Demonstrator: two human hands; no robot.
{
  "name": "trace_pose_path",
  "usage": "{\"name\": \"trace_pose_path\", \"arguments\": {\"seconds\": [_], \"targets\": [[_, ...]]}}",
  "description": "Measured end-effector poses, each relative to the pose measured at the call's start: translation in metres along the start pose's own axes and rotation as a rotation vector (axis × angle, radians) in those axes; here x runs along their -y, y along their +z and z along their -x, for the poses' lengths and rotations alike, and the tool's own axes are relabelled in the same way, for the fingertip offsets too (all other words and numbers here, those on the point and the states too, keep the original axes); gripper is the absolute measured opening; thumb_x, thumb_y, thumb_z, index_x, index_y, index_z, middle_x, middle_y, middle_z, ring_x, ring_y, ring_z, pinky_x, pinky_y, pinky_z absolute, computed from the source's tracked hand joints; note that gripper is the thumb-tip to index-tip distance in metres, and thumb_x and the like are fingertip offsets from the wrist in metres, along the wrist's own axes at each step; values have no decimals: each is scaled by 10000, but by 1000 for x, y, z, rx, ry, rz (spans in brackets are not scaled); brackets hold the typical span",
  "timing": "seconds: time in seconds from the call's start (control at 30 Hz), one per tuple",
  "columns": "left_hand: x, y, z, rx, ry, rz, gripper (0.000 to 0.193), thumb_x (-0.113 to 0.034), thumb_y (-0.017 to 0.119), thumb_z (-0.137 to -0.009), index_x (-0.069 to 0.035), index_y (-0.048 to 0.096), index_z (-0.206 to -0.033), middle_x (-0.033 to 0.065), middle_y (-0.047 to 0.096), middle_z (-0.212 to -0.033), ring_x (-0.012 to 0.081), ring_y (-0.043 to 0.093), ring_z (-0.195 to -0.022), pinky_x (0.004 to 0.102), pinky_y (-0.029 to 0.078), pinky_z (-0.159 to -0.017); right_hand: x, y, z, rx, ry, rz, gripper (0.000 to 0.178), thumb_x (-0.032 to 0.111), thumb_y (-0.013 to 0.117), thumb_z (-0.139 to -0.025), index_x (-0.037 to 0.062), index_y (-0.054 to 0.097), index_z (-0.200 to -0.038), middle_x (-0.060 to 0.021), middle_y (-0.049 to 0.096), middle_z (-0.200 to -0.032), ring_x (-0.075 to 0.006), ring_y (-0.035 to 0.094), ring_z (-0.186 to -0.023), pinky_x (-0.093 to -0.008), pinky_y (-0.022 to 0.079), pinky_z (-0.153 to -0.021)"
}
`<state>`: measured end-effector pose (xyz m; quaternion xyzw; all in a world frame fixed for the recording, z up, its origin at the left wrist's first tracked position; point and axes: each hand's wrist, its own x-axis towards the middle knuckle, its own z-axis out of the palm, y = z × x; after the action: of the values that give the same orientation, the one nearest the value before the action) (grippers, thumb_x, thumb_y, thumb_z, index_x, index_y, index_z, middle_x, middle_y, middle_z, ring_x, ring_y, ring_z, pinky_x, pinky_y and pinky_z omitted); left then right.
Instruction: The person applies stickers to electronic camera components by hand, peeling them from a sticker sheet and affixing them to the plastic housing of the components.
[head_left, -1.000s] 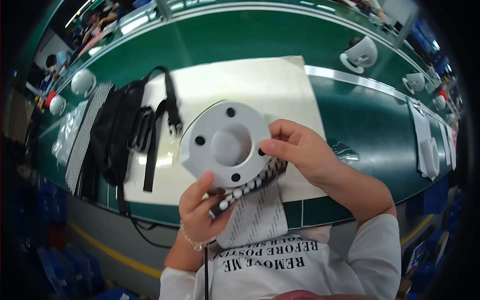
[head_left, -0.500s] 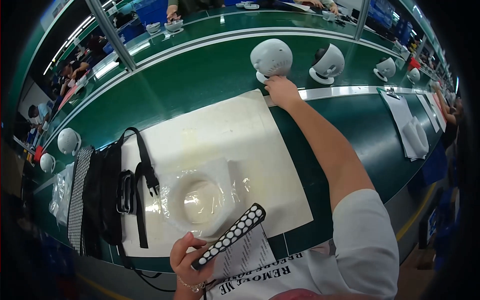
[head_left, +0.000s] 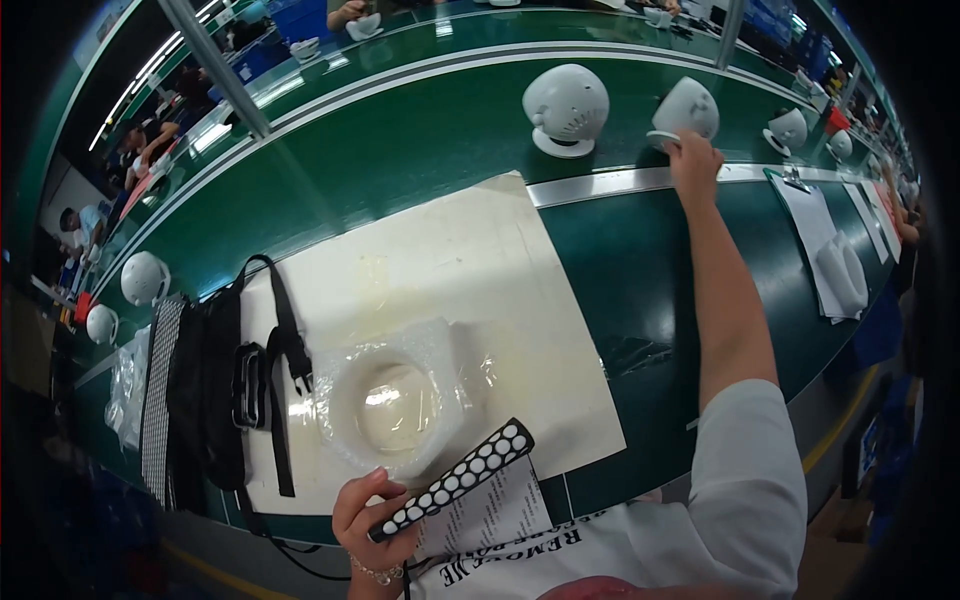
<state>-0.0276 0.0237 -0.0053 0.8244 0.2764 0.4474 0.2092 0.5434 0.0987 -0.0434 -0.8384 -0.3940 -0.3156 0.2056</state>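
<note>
since half a second ago the right hand (head_left: 693,157) has slid further right along the far belt, off the round white dome (head_left: 567,108) and onto the tilted white shell (head_left: 688,108) beside it; its fingers rest curled against the shell's base, though i cannot tell whether they actually pinch it. the arm stretches far out across the green bench (head_left: 640,290). near the body, the left hand (head_left: 372,520) keeps its fingers pressed around the near end of a black strip (head_left: 455,480) dotted with white rounds, which slants up to the right over a printed sheet (head_left: 490,520). just beyond the strip, a clear bag (head_left: 395,395) with a white ring inside lies on the pale mat (head_left: 450,290). black straps (head_left: 250,375) lie at the mat's left edge, and a clipboard (head_left: 815,225) lies to the far right. more white shells stand further along the belt.
</note>
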Motion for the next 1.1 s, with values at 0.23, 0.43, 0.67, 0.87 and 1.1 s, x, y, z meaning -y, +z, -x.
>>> {"name": "trace_pose_path", "arguments": {"seconds": [0.23,0.43,0.67,0.87,1.1], "targets": [[-4,2,-18,75,89,65,187,-30,712,-611,-6,556,-710,152,635,-870,229,616,-660,289,486,-578,40,-117,34,-178,-141,-481,341,248,580,-852,0,546,-1084,-131,605,-970,-237,587,-843,-327,456,-721],[-5,1,-14,58,146,164,207,1,730,-598,-9,548,-697,137,637,-857,210,621,-658,265,488,-562,179,-226,83,540,-15,-1745,382,168,456,-911,2,406,-1251,-80,583,-1016,-115,563,-830,-230,460,-686],[-4,1,-15,27,91,189,179,-7,720,-625,17,554,-687,124,621,-809,200,615,-654,262,490,-579,271,-218,125,967,-105,-1687,403,192,470,-900,29,415,-1264,-61,545,-1075,-71,528,-828,-170,402,-730],[-1,-4,-8,-53,-37,215,158,7,708,-646,25,604,-765,112,609,-824,167,590,-634,240,463,-564,239,-220,131,227,-544,-1329,469,270,677,-749,39,508,-1121,-99,549,-1002,-233,539,-870,-326,417,-754],[1,2,-10,-164,-79,459,249,43,703,-637,22,579,-852,124,602,-899,179,596,-744,264,467,-668,225,-248,166,364,-1043,-1249,458,164,766,-638,52,541,-1021,-84,582,-953,-225,562,-838,-331,418,-710]]}}
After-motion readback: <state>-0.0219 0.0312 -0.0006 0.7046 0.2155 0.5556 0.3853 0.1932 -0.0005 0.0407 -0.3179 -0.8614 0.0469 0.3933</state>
